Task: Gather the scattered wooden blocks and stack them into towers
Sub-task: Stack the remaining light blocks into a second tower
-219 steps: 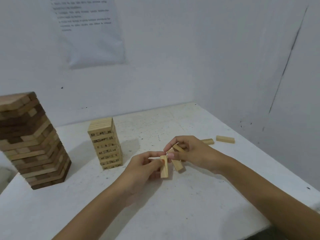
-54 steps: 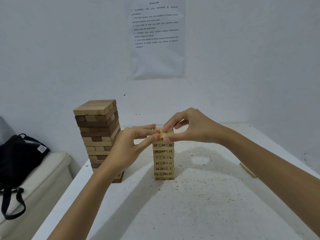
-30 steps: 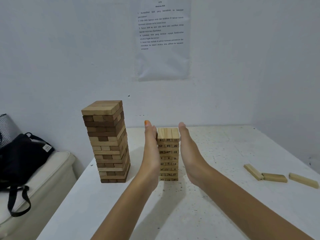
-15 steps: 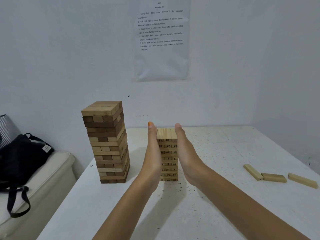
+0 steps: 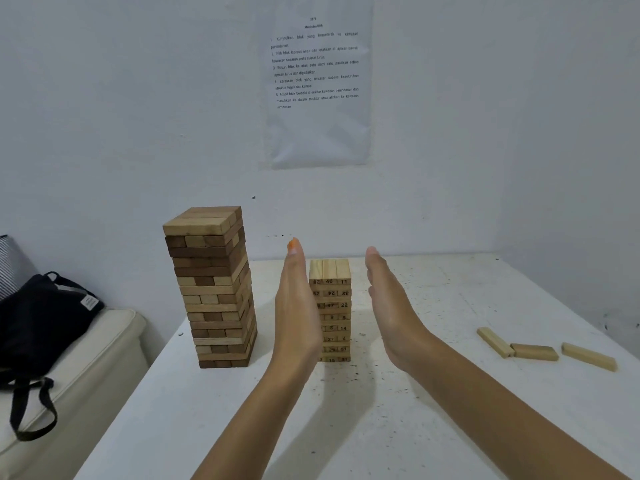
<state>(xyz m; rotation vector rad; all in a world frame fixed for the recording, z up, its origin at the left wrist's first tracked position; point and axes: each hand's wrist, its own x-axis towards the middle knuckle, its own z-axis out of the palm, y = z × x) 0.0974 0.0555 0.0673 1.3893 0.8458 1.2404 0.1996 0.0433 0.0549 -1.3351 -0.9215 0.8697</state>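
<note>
A small pale tower of numbered blocks stands in the middle of the white table. My left hand is flat and upright close beside its left face, hiding part of that side. My right hand is flat too, held a little apart from the tower's right face. Neither hand holds anything. A taller tower of mixed dark and light blocks stands to the left. Three loose pale blocks lie flat at the table's right.
The table sits in a corner, with white walls behind and to the right. A printed sheet hangs on the back wall. Left of the table is a cream seat with a black bag on it.
Half a second ago both flat hands pressed against the small tower's sides. Now they have moved outward, the right one farther, and a gap shows on the right.
</note>
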